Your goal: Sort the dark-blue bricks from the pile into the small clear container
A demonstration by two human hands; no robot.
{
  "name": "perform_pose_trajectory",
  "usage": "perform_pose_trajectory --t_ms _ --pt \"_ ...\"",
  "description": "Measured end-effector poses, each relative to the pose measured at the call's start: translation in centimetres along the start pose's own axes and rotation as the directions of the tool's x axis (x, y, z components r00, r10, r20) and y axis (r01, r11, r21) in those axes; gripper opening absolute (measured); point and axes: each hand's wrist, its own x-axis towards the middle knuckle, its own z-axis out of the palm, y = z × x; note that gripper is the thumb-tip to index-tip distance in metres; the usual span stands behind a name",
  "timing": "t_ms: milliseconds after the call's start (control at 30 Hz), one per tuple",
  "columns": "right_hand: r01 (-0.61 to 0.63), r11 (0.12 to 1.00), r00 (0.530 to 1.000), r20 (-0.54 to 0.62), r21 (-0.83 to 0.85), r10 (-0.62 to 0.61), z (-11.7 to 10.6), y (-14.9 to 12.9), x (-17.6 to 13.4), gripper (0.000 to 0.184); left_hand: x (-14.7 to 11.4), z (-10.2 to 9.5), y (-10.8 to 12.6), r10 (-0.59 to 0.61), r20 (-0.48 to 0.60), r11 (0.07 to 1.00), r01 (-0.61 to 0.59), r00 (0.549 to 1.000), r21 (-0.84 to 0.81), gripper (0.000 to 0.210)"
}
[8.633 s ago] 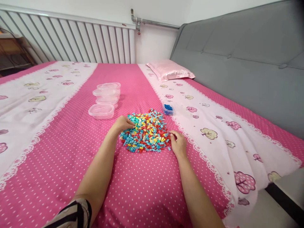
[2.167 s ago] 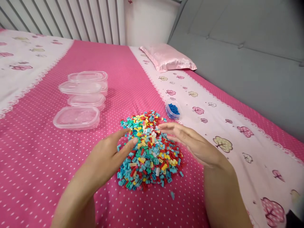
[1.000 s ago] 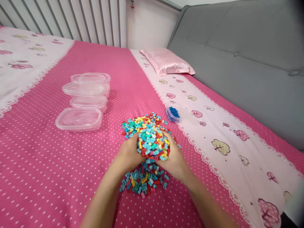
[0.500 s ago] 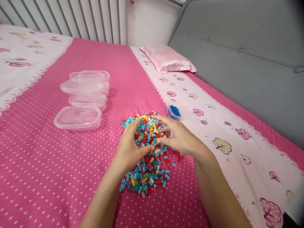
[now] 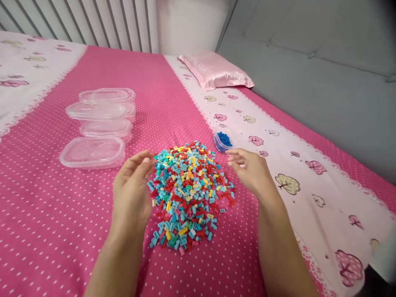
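A heap of small toy building bricks [image 5: 188, 189] in light blue, red, yellow and green lies on the pink dotted bedspread [image 5: 62, 231]. My left hand [image 5: 133, 185] is at the heap's left edge, palm turned inward, its fingers loosely curved with nothing seen in them. To the right of the heap is my right hand [image 5: 247, 169], fingers apart and empty, pointing toward the bricks. Just beyond my right fingertips stands a small clear tub [image 5: 217, 144] with blue bricks [image 5: 225, 139] in it.
Several clear plastic containers [image 5: 93, 152] stand in a row at the left. Farther back rests a pink satin pillow [image 5: 216, 72] against the grey padded headboard [image 5: 297, 78]. White vertical slats [image 5: 123, 24] rise behind the bed.
My hands have moved apart from over the heap, the left one to the left and the right one to the right. More of the bricks now shows between them. The view has shifted slightly.
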Motion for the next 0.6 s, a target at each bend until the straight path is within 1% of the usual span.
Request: perform_pose_trajectory --t_ms 33,100,133,167,200,233,267,367,467,600 --pt "-0.008 1.0 1.0 0.002 -0.001 0.008 0.0 -0.1 -0.1 0.026 0.2 0.0 0.1 -0.077 -0.042 0.995 0.074 0.996 -0.065 0.014" --pt "0.003 0.999 0.997 0.07 0.051 -0.007 -0.1 -0.9 -0.4 0.02 0.7 -0.2 0.2 -0.246 -0.115 0.961 0.227 0.962 -0.157 0.006" --pt "0.022 0.995 0.99 0.139 0.1 -0.036 -0.1 -1.5 -0.7 0.019 0.9 -0.4 0.3 -0.316 -0.149 0.94 0.287 0.937 -0.186 0.006" --pt "0.044 0.988 0.972 0.22 0.15 -0.077 0.0 -2.2 -1.0 0.018 1.1 -0.5 0.4 -0.367 -0.178 0.921 0.33 0.913 -0.208 0.007" --pt "0.065 0.98 0.945 0.303 0.187 -0.12 0.2 -2.8 -1.3 0.018 1.2 -0.6 0.4 -0.397 -0.203 0.908 0.351 0.895 -0.227 0.008" --pt "0.087 0.978 0.922 0.356 0.188 -0.15 0.6 -3.3 -1.6 0.018 1.3 -0.7 0.5 -0.41 -0.222 0.902 0.357 0.885 -0.242 0.008" --pt "0.117 0.981 0.907 0.386 0.155 -0.169 1.0 -3.8 -1.9 0.018 1.3 -0.7 0.5 -0.411 -0.237 0.901 0.353 0.88 -0.254 0.008" --pt "0.195 0.981 0.906 0.382 0.01 -0.184 2.3 -4.2 -2.4 0.019 1.4 -0.9 0.7 -0.387 -0.27 0.911 0.32 0.882 -0.262 0.007" --pt "0.185 0.982 0.913 0.373 -0.025 -0.162 3.3 -3.9 -2.4 0.018 1.5 -1.2 0.8 -0.366 -0.283 0.918 0.294 0.887 -0.265 0.006" --pt "0.138 0.99 0.913 0.389 -0.007 -0.124 3.5 -3.8 -2.3 0.016 1.7 -1.4 0.5 -0.313 -0.285 0.934 0.24 0.906 -0.264 0.009"
